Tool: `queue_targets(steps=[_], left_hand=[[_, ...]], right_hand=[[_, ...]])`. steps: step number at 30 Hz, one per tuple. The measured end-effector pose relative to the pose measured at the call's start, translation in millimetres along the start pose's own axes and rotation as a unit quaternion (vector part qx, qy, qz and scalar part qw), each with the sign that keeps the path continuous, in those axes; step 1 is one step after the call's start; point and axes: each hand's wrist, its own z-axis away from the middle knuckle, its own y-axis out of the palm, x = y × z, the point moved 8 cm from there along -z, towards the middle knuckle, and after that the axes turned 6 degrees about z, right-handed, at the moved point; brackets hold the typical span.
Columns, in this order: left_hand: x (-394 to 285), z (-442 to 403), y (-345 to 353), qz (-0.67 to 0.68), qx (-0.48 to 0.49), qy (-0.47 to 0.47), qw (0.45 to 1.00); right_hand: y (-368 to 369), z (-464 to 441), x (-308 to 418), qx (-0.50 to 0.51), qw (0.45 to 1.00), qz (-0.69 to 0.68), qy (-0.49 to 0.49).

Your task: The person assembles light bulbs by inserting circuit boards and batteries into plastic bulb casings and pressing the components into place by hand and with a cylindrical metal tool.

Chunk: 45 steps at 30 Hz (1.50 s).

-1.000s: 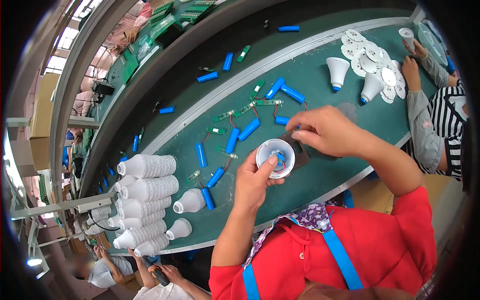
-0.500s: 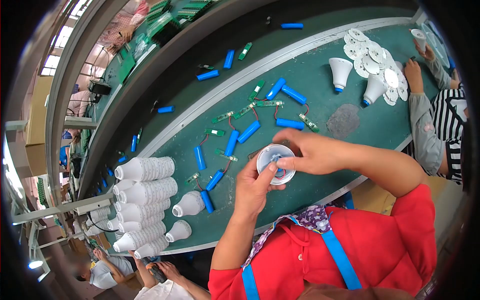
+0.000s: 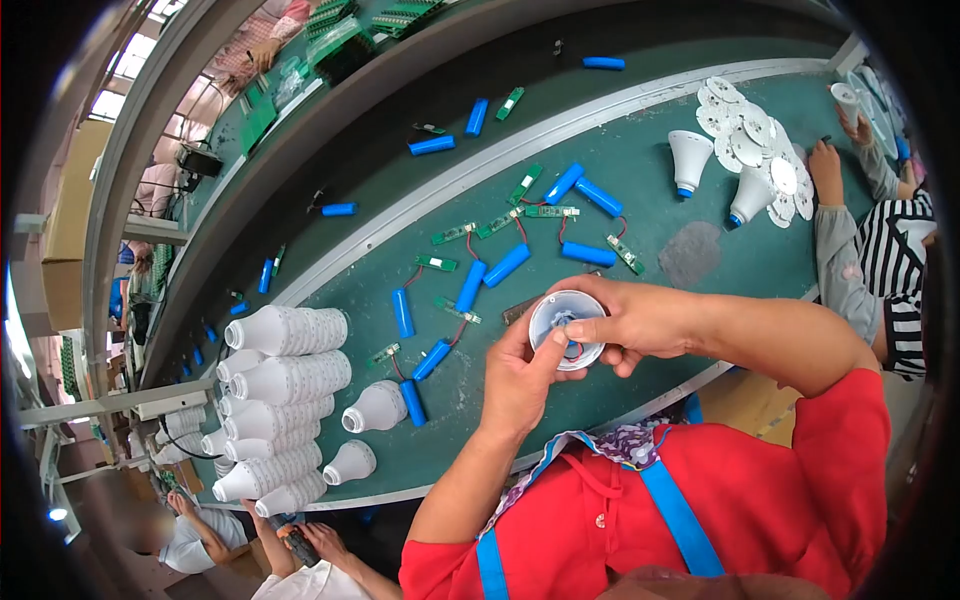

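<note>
A white bulb housing (image 3: 574, 304) is held between my two hands, its wide open end facing up toward me. My left hand (image 3: 519, 378) wraps its near left side, the thumb reaching over the rim into the opening. From the right, my right hand (image 3: 652, 318) grips the same housing, with its thumb also pressed inside. A bit of red wire shows in the housing below the thumbs; the rest of what lies inside is hidden. Just beyond my hands lie blue cylindrical batteries (image 3: 507, 265) wired in red to small green circuit boards (image 3: 627, 255).
Stacked white housings (image 3: 290, 380) stand at left, with two loose ones (image 3: 350, 463) nearby. Two housings (image 3: 691, 160) and a pile of white discs (image 3: 745, 130) lie at right, near a co-worker's arm (image 3: 835, 210). A dark belt (image 3: 370, 180) carries more batteries behind a metal rail.
The view has shifted slightly, so most of the bench appears moved. Both hands still hold the housing, thumbs inside; the right fingers now show curled beneath its right side.
</note>
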Motion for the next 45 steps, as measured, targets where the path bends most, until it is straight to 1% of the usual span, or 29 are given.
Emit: queue_targets(steps=[2, 5, 11, 14, 15, 16, 17, 18, 19, 20, 21, 23, 24, 25, 26, 28, 29, 31, 34, 37, 38, 41, 44, 45], left_hand=[[1, 0, 0, 0.001, 0.006, -0.004, 1.0], [4, -1, -1, 0.008, 0.014, -0.02, 1.0], [5, -4, -1, 0.016, 0.015, -0.038, 0.999], [9, -1, -2, 0.037, 0.021, -0.048, 0.998], [8, -1, -2, 0.043, 0.024, -0.051, 0.998], [7, 1, -1, 0.049, 0.027, -0.055, 0.997], [4, 4, 0, 0.075, 0.034, -0.051, 0.995], [1, 7, -1, 0.102, 0.04, -0.045, 0.993], [-1, 11, -1, 0.13, 0.046, -0.039, 0.99], [-2, 14, -4, 0.079, 0.043, -0.01, 0.996], [-1, 15, -8, 0.028, 0.042, 0.021, 0.999], [5, 18, -11, -0.058, 0.036, 0.076, 0.995], [9, 18, -9, -0.09, 0.032, 0.106, 0.99], [9, 18, -8, -0.121, 0.026, 0.14, 0.982], [10, 17, -9, -0.151, 0.012, 0.152, 0.977], [8, 16, -11, -0.208, -0.019, 0.176, 0.962], [5, 17, -10, -0.23, -0.028, 0.185, 0.955], [-1, 18, -5, -0.277, -0.04, 0.198, 0.939], [-1, 9, -4, -0.269, -0.036, 0.305, 0.913], [3, 9, -1, -0.22, -0.029, 0.247, 0.943], [2, 9, -1, -0.222, -0.032, 0.253, 0.941], [4, 8, -4, -0.229, -0.042, 0.256, 0.938], [4, 9, -6, -0.253, -0.052, 0.258, 0.931], [3, 11, -6, -0.266, -0.054, 0.267, 0.925]], right_hand=[[0, 3, 3, -0.013, 1.0, 0.005, 0.002], [1, 2, 2, -0.002, 1.0, -0.003, 0.007], [1, 4, 5, -0.017, 1.0, 0.001, 0.007], [-4, 4, 0, -0.033, 0.999, 0.027, 0.005], [-9, 8, 2, -0.079, 0.993, 0.08, -0.036], [-20, 20, 5, -0.154, 0.972, 0.15, -0.093], [-30, 36, 4, -0.225, 0.939, 0.216, -0.147], [-38, 54, 3, -0.292, 0.893, 0.281, -0.199], [-43, 71, -3, -0.366, 0.802, 0.419, -0.216], [-42, 86, -14, -0.43, 0.686, 0.541, -0.228], [-40, 96, -23, -0.482, 0.545, 0.645, -0.234], [-54, 78, -62, -0.445, 0.581, 0.648, -0.212], [-55, 71, -70, -0.428, 0.596, 0.649, -0.201], [-53, 72, -69, -0.436, 0.6, 0.629, -0.233], [-54, 76, -68, -0.449, 0.612, 0.599, -0.255], [-48, 86, -53, -0.469, 0.635, 0.537, -0.299], [-42, 93, -42, -0.466, 0.637, 0.521, -0.325], [-20, 114, 0, -0.462, 0.643, 0.483, -0.373], [16, 128, 43, -0.425, 0.609, 0.501, -0.444], [42, 127, 65, -0.401, 0.557, 0.539, -0.489], [48, 127, 69, -0.394, 0.543, 0.548, -0.499], [54, 135, 77, -0.427, 0.507, 0.537, -0.521], [48, 90, 60, -0.391, 0.523, 0.659, -0.373], [45, 93, 65, -0.392, 0.553, 0.638, -0.366]])
